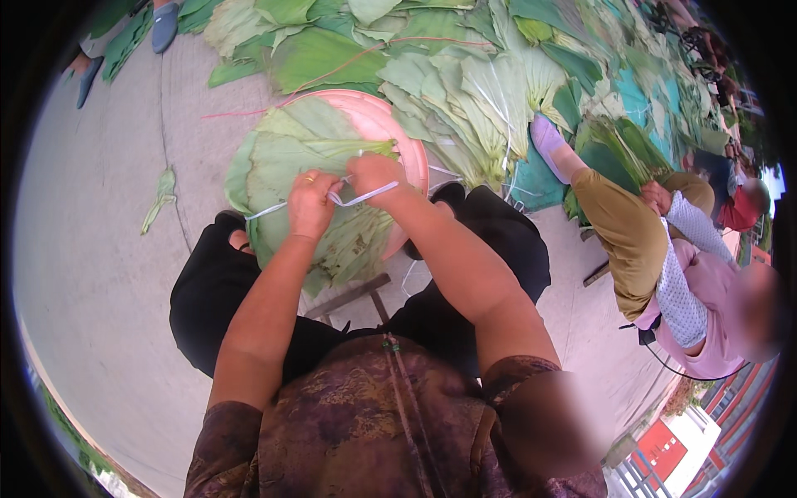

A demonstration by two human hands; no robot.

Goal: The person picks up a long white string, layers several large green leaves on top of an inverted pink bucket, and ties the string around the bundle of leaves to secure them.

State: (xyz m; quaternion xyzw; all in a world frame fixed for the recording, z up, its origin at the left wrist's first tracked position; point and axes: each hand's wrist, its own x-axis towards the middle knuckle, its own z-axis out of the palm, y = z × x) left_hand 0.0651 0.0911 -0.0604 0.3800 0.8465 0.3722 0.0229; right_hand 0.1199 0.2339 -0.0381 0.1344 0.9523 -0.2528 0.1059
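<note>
A stack of large, dull-green leaves (pixel 282 158) lies in front of me on a round pink tray or basin (pixel 374 114). A thin whitish plastic string (pixel 267 212) runs across the stack. Both hands meet over its middle: my left hand (pixel 311 203), with a ring on one finger, is closed on the string. Close beside it, my right hand (pixel 376 177) pinches the string too, and a loose length trails under its wrist. The exact crossing of the string between my fingers is partly hidden.
Piles of similar leaves (pixel 448 91) cover the ground beyond the tray. Another bundle with white string lies there. To the right sits a co-worker (pixel 697 274) holding leaves (pixel 618 153). One loose leaf (pixel 160 197) rests on the concrete at left. Blue shoes (pixel 165 28) show at upper left.
</note>
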